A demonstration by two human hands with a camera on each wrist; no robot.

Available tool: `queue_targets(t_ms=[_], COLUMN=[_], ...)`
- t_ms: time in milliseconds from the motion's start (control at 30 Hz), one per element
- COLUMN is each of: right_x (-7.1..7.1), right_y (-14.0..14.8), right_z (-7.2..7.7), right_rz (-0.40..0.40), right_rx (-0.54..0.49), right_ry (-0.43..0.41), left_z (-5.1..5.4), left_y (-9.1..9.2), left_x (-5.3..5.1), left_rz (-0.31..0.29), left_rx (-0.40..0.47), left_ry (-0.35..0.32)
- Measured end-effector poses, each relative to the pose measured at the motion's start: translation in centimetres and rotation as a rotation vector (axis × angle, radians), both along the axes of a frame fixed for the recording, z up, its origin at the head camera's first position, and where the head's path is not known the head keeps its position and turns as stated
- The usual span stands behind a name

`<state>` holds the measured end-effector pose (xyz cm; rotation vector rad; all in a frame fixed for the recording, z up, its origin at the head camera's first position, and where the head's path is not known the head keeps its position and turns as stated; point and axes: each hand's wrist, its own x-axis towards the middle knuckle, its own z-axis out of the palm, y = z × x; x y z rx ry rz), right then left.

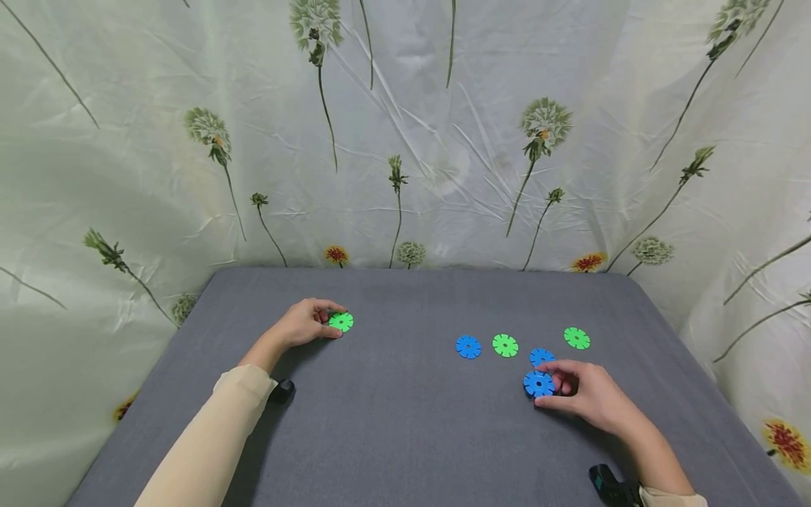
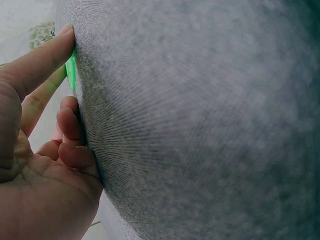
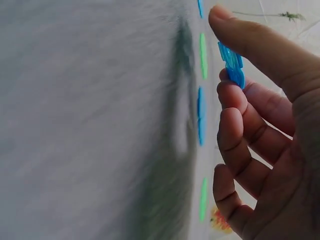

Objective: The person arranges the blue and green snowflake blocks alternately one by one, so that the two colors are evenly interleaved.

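Observation:
On the left of the grey table, my left hand holds a green notched disc by its edge between thumb and fingers. The disc lies at the tabletop, seen nearly edge-on in the left wrist view as a green sliver. My right hand pinches a blue notched disc between thumb and fingertips. In the right wrist view this blue piece is off the table and looks layered; whether it is more than one disc I cannot tell. Just behind it lies another blue disc, partly covered.
Farther left of the right hand lie a blue disc and a green disc, flat and apart. Another green disc lies behind the right hand. The grey cloth-covered table meets a flower-printed curtain at its back edge.

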<state>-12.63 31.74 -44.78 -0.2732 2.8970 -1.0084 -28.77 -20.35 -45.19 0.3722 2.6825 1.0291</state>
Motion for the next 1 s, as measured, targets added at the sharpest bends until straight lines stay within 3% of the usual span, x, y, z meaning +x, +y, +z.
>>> queue_targets(t_ms=[200, 533, 1000], right_x=[-2.1, -5.5, -10.2], right_y=[-1.6, -5.5, -12.3], right_z=[1.2, 3.0, 3.4], right_rz=[0.047, 0.138, 0.192], right_rx=[-0.007, -0.019, 0.008], right_ry=[0.089, 0.123, 0.131], left_z=[-0.1, -0.1, -0.2], left_y=[-0.1, 0.0, 0.3], left_x=[0.1, 0.2, 0.3], left_rz=[0.004, -0.006, 0.027], left_rx=[-0.011, -0.016, -0.022], left_ry=[-0.001, 0.012, 0.023])
